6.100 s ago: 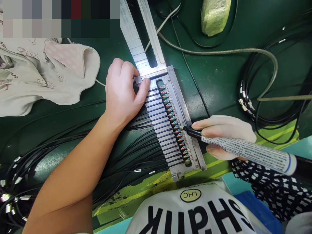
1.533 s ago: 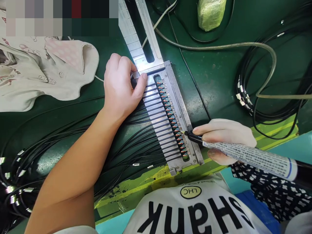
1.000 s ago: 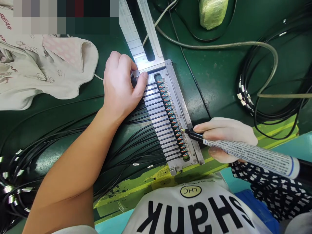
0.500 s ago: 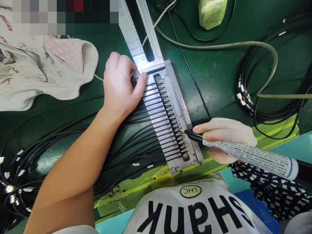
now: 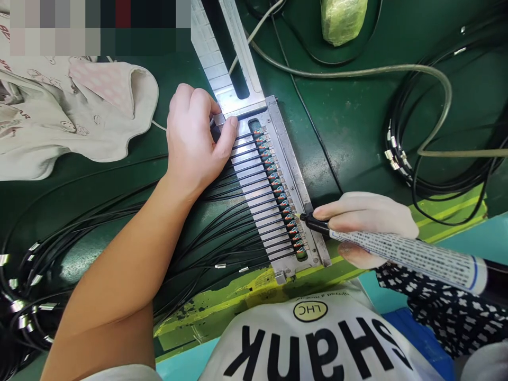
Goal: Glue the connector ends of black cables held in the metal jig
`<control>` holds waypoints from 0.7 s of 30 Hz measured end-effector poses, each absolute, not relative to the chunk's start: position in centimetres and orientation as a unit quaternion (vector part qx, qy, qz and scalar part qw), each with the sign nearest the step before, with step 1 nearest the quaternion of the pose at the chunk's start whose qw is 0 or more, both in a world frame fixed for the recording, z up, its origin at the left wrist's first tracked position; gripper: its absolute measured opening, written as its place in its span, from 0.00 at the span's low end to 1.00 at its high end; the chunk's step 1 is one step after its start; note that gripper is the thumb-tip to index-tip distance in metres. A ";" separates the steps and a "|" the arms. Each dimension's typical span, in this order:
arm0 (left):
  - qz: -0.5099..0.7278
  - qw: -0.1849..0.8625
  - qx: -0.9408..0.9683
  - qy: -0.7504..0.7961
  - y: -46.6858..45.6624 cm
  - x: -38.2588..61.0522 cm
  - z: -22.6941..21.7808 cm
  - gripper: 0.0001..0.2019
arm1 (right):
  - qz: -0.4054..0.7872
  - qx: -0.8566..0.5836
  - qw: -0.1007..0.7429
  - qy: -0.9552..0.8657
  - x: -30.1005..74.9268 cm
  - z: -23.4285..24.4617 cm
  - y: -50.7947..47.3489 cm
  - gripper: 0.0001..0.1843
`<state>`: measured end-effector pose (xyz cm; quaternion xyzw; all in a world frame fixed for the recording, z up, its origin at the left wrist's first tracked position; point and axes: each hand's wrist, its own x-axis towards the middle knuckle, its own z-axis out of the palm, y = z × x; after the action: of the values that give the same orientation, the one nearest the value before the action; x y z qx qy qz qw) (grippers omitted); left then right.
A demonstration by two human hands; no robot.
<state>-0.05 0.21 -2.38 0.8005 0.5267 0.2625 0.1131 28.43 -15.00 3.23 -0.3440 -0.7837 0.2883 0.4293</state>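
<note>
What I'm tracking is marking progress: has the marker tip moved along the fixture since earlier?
Yes, marker tip moved down the fixture, toward its near end.

The left forearm [image 5: 127, 264] is bare and runs up and away from the body on a slant, wrist straight, to the left hand [image 5: 190, 143]. That hand lies palm down, knuckles up, with its fingers [image 5: 190, 100] curled under in a loose fist and the left thumb [image 5: 227, 135] stretched out flat toward the right hand's side. The right hand [image 5: 367, 225] sits nearer the body, well apart from the left. It is closed in a writing grip, with the forefinger [image 5: 337, 211] laid out long and pointing left, the right thumb [image 5: 353, 254] pressed in underneath and the other fingers tucked.
</note>
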 end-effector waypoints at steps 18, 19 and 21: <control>0.276 0.089 0.803 0.521 0.2 0.2 -2.5 0.08 | 0.276 -0.347 0.413 -0.796 28.6 3.2 -16.2 0.13; 0.276 0.096 0.801 0.523 0.2 0.2 -2.5 0.08 | 0.275 -0.349 0.414 -0.795 28.6 3.2 -16.2 0.13; 0.276 0.109 0.798 0.525 0.2 0.2 -2.5 0.09 | 0.275 -0.347 0.417 -0.794 28.6 3.2 -16.1 0.14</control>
<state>0.19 0.22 -2.49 0.7980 0.5248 0.2755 0.1090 28.65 -16.12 3.16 -0.3475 -0.7935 0.2751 0.4170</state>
